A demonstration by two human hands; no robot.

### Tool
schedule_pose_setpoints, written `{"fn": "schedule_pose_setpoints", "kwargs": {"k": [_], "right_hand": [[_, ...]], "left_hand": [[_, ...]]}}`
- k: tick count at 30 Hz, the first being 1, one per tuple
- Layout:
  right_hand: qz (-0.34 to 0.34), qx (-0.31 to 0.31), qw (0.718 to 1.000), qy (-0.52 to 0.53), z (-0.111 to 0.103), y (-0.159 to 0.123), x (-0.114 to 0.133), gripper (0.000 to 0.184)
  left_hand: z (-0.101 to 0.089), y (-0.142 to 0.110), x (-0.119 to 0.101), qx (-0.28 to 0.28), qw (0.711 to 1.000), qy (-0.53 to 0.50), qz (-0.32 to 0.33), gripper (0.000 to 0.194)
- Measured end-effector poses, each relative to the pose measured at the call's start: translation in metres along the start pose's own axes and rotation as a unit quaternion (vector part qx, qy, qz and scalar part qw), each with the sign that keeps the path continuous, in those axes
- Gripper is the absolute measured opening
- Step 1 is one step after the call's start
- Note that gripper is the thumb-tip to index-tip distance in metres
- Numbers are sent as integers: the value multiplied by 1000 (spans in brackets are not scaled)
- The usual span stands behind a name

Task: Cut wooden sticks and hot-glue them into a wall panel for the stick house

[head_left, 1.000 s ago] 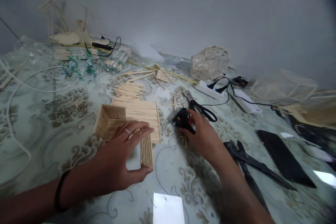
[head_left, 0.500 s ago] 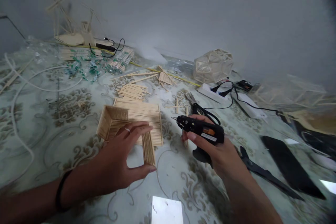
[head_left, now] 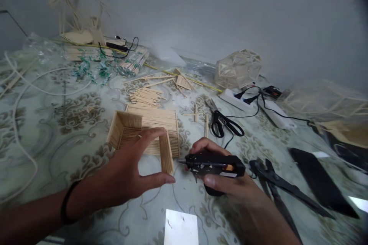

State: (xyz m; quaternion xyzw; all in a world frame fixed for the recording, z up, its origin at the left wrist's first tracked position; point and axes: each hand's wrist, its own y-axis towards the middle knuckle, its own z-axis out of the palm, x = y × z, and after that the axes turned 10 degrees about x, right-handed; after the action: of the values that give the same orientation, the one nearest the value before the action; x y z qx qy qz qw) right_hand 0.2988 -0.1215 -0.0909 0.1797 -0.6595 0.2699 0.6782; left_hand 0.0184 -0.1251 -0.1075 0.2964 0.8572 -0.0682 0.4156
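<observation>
Between thumb and fingers, my left hand (head_left: pixel 135 160) grips a narrow panel of wooden sticks (head_left: pixel 166 154) by its two ends. Behind it lies a flat stick base (head_left: pixel 161 118), with a corner of low stick walls (head_left: pixel 116 126) standing at its left. My right hand (head_left: pixel 221 176) is wrapped around a black hot glue gun (head_left: pixel 215 165). The gun's metal nozzle points left, close to the panel's lower right edge. Whether it touches the panel I cannot tell. My left hand partly covers the base and walls.
Loose sticks (head_left: pixel 146 96) lie behind the base. Black-handled scissors (head_left: pixel 225 122), a white power strip (head_left: pixel 237 100), black pliers-like cutters (head_left: pixel 283 182) and a black phone-like slab (head_left: pixel 322 182) are on the right. A white cable (head_left: pixel 17 122) curves at left; stick models (head_left: pixel 240 69) stand at the back.
My right hand has brought the glue gun left and down, so its nozzle is now beside the panel. My left hand still holds the panel, which has shifted slightly right.
</observation>
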Motion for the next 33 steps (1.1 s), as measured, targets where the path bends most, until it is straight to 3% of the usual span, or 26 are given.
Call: {"fn": "schedule_pose_setpoints", "kwargs": {"k": [16, 33], "right_hand": [[-36, 65, 996, 45, 3, -4, -13, 45], [-32, 60, 998, 9, 2, -5, -13, 40]], "left_hand": [[0, 1, 3, -34, 997, 17, 60, 81], [-1, 2, 0, -20, 998, 22, 62, 78]]}}
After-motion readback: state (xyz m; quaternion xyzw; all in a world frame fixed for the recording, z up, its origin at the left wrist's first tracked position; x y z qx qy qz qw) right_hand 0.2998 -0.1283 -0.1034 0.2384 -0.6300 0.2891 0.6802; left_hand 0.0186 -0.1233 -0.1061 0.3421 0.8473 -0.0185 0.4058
